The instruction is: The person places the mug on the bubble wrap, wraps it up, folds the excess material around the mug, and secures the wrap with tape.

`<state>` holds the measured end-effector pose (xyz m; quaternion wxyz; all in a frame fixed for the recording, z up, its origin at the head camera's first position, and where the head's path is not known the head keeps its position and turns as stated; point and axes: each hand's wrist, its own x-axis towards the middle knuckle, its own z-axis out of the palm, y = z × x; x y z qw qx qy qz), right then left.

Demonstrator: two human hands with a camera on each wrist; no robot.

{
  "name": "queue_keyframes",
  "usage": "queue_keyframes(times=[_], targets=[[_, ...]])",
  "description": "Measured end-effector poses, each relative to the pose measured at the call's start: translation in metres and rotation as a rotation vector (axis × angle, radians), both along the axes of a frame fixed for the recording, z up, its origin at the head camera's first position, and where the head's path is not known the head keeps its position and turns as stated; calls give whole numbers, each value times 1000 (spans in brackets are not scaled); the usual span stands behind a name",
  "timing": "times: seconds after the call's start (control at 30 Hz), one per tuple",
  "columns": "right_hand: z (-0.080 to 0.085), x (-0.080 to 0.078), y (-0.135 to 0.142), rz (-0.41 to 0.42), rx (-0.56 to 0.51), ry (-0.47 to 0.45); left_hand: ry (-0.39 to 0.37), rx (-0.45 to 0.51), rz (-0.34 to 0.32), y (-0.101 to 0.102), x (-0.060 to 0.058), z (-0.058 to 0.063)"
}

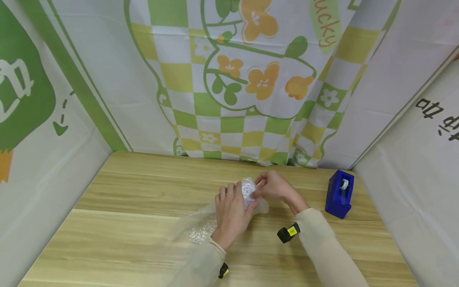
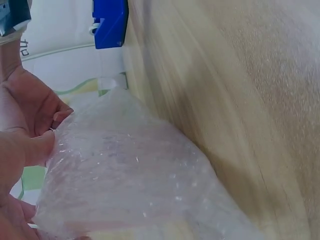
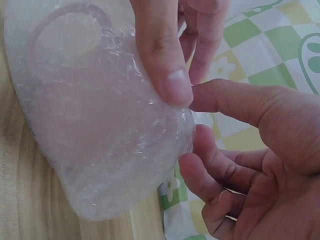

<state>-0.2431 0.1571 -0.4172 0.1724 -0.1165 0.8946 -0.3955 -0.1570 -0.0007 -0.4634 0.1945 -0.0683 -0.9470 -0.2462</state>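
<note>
A sheet of clear bubble wrap is folded around a pale pink thing with a loop like a handle, seen blurred through the plastic in the right wrist view. My left hand holds the bundle from the left side, its thumb laid over the wrap. At the bundle's right end my right hand pinches the edge of the wrap between thumb and curled fingers, close to the left thumb. Loose wrap trails to the lower left, partly under the left forearm.
A blue tape dispenser with a white roll stands at the right end of the wooden table. Behind the table hangs a green and yellow checked cloth. White printed sheets close in both sides.
</note>
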Motion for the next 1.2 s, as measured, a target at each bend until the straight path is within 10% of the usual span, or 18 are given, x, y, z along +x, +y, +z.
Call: queue_keyframes(times=[0.73, 1.2], targets=[[6, -2, -4, -17, 62, -35, 24, 115, 153, 19, -4, -3], [-7, -11, 7, 286, -55, 189, -4, 179, 48, 7, -10, -4]])
